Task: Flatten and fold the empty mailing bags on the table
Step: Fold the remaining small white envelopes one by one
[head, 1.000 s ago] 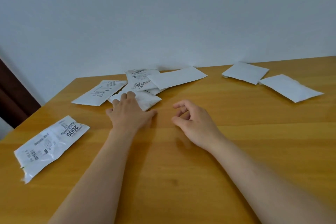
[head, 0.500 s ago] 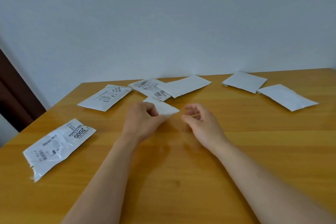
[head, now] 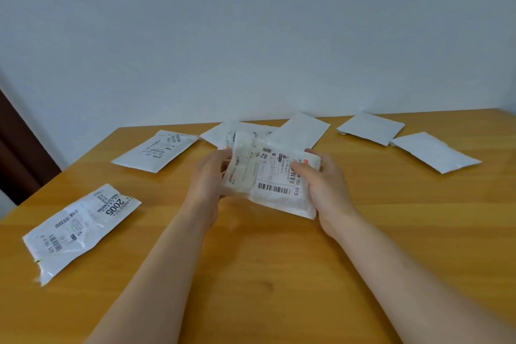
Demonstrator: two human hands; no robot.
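Both hands hold a white mailing bag (head: 268,179) with a barcode label just above the wooden table (head: 265,274). My left hand (head: 209,179) grips its left edge, and my right hand (head: 321,184) grips its right edge with the thumb on the label. Another labelled bag marked 2005 (head: 81,226) lies flat at the near left. A third labelled bag (head: 156,151) lies at the far left. Behind the held bag are a labelled bag (head: 220,134) and a plain white one (head: 301,131).
Two plain white bags (head: 371,127) (head: 432,152) lie at the far right, near the wall (head: 251,36). A dark brown panel (head: 19,153) stands beyond the table's left corner.
My left hand pulled a bag out of the pile toward me and lifted it. My right hand came over and took hold of its right edge. The label now faces up.
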